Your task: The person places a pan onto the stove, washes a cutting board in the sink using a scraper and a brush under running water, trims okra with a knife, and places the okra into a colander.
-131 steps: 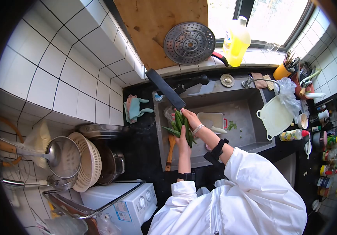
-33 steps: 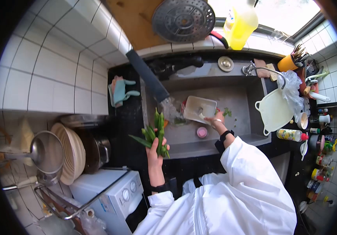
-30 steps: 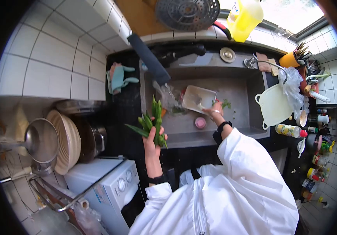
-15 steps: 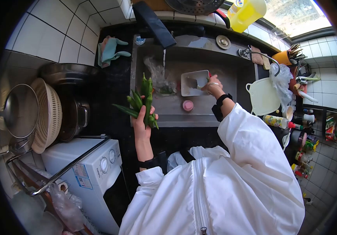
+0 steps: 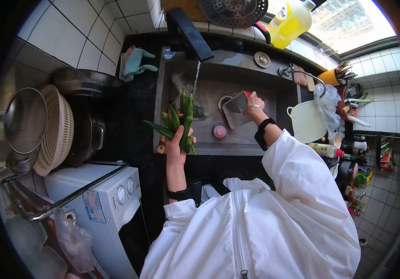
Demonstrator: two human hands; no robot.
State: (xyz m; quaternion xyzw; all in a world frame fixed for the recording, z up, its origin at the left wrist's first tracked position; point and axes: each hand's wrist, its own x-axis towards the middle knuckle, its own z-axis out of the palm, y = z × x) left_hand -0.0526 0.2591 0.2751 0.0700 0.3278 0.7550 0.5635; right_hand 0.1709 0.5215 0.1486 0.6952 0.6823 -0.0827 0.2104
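Note:
My left hand [image 5: 177, 145] is closed around a bunch of green okra [image 5: 181, 116] near the sink's [image 5: 232, 148] front left. My right hand [image 5: 254, 103] grips a pale grey rectangular thing [image 5: 238, 115] with a lighter rim and a red part at the grip; I cannot tell its exact kind. It is tilted over the sink, partly covering the round drain [image 5: 223, 99]. Water [image 5: 196, 76] runs from the black faucet [image 5: 191, 37] behind the okra. A clear plastic bag [image 5: 181, 83] with something green beside it lies in the sink. A small round pink-topped object [image 5: 219, 131] stands nearby.
Teal gloves [image 5: 137, 62] lie left of the sink. A beige basket [image 5: 58, 125] and pots stand further left, above a white appliance [image 5: 95, 190]. On the right are a pale cutting board [image 5: 307, 122], bottles and a utensil holder [image 5: 328, 76]. A yellow jug [image 5: 289, 25] stands behind.
The rectangular thing in my right hand has tilted and shifted slightly right and down, showing the drain. My left hand still holds the okra. The whole view has shifted a little.

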